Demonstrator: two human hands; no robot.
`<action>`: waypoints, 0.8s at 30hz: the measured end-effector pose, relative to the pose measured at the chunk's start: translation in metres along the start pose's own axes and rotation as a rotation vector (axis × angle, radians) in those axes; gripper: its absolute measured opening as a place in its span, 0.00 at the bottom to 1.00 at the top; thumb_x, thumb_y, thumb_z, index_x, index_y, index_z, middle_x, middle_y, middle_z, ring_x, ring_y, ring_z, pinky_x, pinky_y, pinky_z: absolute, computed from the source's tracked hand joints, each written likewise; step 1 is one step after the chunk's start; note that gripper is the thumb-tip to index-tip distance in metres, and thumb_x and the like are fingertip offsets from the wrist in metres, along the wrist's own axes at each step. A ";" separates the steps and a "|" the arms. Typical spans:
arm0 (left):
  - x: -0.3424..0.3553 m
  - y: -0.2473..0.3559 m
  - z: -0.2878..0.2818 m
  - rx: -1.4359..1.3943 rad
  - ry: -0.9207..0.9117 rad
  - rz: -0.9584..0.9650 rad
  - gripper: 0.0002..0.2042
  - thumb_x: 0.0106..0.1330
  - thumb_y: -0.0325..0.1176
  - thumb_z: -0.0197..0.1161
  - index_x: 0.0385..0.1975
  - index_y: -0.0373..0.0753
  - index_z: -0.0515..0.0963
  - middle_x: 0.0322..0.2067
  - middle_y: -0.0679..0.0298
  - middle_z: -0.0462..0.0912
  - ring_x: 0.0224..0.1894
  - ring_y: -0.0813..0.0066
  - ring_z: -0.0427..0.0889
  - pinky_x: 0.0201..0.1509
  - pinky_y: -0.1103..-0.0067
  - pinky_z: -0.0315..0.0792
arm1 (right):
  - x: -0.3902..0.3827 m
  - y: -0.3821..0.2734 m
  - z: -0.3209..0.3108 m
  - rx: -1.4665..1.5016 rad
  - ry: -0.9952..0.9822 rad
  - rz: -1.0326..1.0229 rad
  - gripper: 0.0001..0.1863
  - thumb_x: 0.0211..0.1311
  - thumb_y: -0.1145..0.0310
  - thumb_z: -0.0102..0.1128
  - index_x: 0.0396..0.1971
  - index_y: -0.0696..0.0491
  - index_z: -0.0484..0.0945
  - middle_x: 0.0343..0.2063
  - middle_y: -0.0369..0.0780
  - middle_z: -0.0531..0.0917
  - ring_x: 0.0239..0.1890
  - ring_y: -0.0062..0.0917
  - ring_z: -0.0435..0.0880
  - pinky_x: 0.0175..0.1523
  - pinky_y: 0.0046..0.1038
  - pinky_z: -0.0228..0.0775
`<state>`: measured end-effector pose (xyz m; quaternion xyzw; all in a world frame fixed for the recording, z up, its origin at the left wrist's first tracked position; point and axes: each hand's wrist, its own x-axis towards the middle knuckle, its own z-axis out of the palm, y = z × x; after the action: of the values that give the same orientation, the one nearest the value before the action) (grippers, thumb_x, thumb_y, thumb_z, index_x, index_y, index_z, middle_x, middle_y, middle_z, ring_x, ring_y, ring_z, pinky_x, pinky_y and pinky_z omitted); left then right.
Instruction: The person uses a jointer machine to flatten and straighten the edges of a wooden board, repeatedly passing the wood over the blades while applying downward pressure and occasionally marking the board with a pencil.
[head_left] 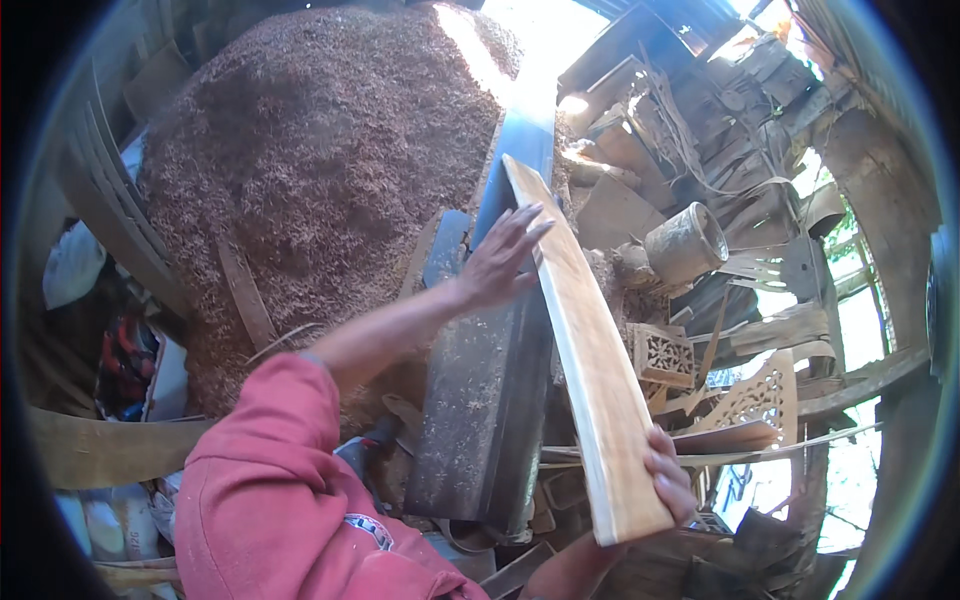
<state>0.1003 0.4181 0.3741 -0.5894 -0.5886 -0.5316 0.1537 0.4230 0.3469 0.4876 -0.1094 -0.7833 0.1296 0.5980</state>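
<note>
A long pale wooden plank (597, 350) slants across the middle, tilted over the right side of a jointer-like machine with a long metal bed (470, 390). My right hand (672, 482) grips the plank's near end, with the fingers wrapped over its right edge. Toward the far end, my left hand (503, 257) rests against the plank's left edge, its fingers stretched out rather than wrapped round. The far part of the bed shines bluish in bright light. Whatever lies under the plank is hidden.
A large heap of wood shavings (300, 150) rises left of the machine. On the right are a dusty bucket-like cylinder (687, 243), a carved wooden panel (662, 355), a pierced fretwork piece (755, 400) and piled offcuts (745, 110). A loose wood strip (245, 290) leans on the shavings.
</note>
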 end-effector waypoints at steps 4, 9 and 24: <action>0.038 -0.069 0.042 0.235 -0.375 0.365 0.22 0.55 0.23 0.61 0.53 0.41 0.78 0.57 0.60 0.79 0.70 0.62 0.68 0.80 0.58 0.51 | -0.009 -0.024 -0.054 -0.093 0.014 0.062 0.28 0.58 0.72 0.73 0.46 0.50 0.59 0.41 0.43 0.79 0.53 0.45 0.83 0.59 0.48 0.79; 0.084 -0.020 0.051 -0.061 -0.624 0.447 0.10 0.58 0.33 0.68 0.34 0.41 0.74 0.29 0.63 0.78 0.39 0.59 0.82 0.43 0.62 0.75 | -0.076 -0.014 -0.138 0.047 0.276 0.304 0.22 0.69 0.52 0.59 0.52 0.51 0.66 0.48 0.48 0.80 0.50 0.47 0.83 0.52 0.46 0.83; 0.051 0.285 -0.084 -0.224 -0.702 0.203 0.09 0.61 0.33 0.70 0.36 0.38 0.80 0.29 0.64 0.81 0.32 0.74 0.81 0.37 0.73 0.75 | -0.123 -0.132 -0.139 0.621 0.331 0.925 0.64 0.51 0.45 0.77 0.76 0.53 0.40 0.62 0.55 0.70 0.61 0.45 0.77 0.62 0.41 0.73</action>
<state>0.2938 0.3030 0.5749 -0.8040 -0.4823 -0.3406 -0.0710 0.5870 0.1921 0.4546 -0.2785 -0.4753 0.5825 0.5977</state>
